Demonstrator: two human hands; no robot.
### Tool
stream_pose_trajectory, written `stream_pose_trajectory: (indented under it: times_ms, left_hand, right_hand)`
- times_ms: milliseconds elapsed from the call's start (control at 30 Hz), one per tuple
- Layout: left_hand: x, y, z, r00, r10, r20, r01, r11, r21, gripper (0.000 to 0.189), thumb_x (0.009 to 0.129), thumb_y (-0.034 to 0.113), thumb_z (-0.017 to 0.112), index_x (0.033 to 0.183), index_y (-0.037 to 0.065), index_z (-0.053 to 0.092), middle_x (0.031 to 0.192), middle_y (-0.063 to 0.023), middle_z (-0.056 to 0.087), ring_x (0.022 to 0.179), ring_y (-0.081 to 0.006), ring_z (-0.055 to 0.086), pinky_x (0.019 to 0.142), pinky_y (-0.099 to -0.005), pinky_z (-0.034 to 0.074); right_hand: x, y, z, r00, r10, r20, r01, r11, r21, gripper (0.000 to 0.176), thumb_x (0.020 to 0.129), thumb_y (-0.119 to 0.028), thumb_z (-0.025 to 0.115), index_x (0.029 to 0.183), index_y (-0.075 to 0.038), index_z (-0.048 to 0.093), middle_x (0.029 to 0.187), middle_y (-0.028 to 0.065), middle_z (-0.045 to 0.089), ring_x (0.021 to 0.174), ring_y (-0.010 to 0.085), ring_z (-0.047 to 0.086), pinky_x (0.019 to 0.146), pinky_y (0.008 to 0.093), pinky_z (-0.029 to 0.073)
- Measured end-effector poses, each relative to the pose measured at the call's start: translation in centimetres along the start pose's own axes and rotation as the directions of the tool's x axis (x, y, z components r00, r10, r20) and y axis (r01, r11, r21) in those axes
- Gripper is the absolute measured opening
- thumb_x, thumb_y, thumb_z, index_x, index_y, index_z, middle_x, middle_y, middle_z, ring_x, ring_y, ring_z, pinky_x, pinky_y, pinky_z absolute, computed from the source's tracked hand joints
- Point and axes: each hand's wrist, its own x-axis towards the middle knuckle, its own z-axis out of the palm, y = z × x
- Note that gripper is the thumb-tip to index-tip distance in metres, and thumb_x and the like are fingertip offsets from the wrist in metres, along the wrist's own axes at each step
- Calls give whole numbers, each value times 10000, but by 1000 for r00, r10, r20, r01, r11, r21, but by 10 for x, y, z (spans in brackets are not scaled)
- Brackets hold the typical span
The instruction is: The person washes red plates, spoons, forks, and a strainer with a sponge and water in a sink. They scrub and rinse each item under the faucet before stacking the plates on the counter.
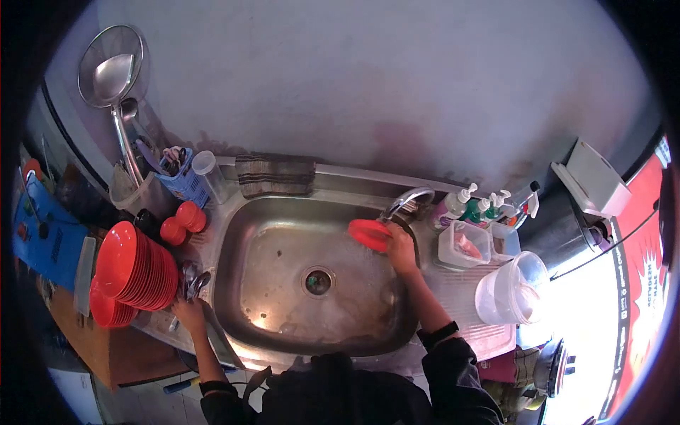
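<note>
Held bowl [370, 234]: plain bright red, no pattern. Stacked bowls [134, 273]: the same uniform red. Small cups [183, 221]: red. Sink [283, 241]: dull silver-grey steel with brownish marks on its floor. Strainer [110, 67]: silver. Cutlery basket [185, 183]: blue, with a grid pattern. Folded cloth [276, 175]: brown-grey, in layered stripes. Wall [368, 78]: pale grey, with a faint reddish stain low down. Pump bottles [473, 207]: one whitish, two green, all with white pumps. Tub [511, 287]: translucent white. Banner [641, 283]: red with white lettering. Sleeves [460, 361]: black.
</note>
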Motion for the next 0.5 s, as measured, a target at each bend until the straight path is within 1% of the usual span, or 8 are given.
stream_pose_trajectory:
  times_ms: [67,100,133,200,267,300,433,500]
  left_hand:
    - [9,-20,11,986,-15,167,74,932,-356,460,536,49,591,976,-16,474,943,-200,498,865,-348,460,743,-391,364]
    - [9,-28,15,994,100,-46,-110,944,-310,414,538,69,646,925,11,511,802,-170,556,762,-340,524,678,-379,406]
    - [9,-29,12,997,70,18,-57,910,-410,405,531,61,657,911,18,523,804,-172,553,771,-336,520,671,-373,402]
    - [10,-28,5,996,5,88,28,929,-368,440,510,78,676,914,13,515,839,-174,542,770,-347,507,684,-380,389]
    - [6,-17,-8,991,-102,90,131,882,-453,395,520,81,679,876,1,527,825,-179,542,762,-338,510,668,-377,391]
    - [3,-16,-8,998,-48,-42,29,929,-370,323,538,81,672,819,-9,540,780,-177,548,723,-335,518,640,-376,395]
    - [0,-3,-13,994,-55,-90,19,933,-360,309,549,104,680,814,20,545,751,-176,549,696,-323,530,609,-374,409]
    - [-3,3,-10,965,-90,-245,-11,924,-382,237,582,95,654,770,19,532,692,-165,533,659,-322,516,590,-378,399]
  right_hand:
    - [0,11,7,1000,28,7,-28,999,33,310,609,50,412,896,-15,512,835,183,528,798,321,507,686,360,404]
    - [-1,13,8,1000,19,22,-20,998,51,310,609,50,412,896,-15,512,835,183,528,798,321,507,686,360,404]
    - [-2,17,8,1000,19,8,-20,998,62,301,621,40,433,906,-12,512,844,183,530,809,315,510,694,355,403]
    - [-2,21,11,1000,9,12,-10,995,95,293,633,31,454,917,-10,513,853,183,532,821,308,512,701,351,403]
    - [-4,18,10,999,48,-15,-48,998,43,260,654,0,495,914,-4,513,851,178,539,810,309,517,703,354,402]
    - [-4,17,11,999,41,-4,-40,997,59,260,654,0,495,914,-4,513,851,178,539,810,309,517,703,354,402]
    - [-7,19,14,997,82,-7,-81,993,87,295,641,34,455,924,-32,503,872,169,536,820,322,510,703,369,409]
    - [-7,17,13,998,57,-31,-54,995,86,286,650,24,474,929,-33,499,867,168,537,820,320,510,705,369,407]
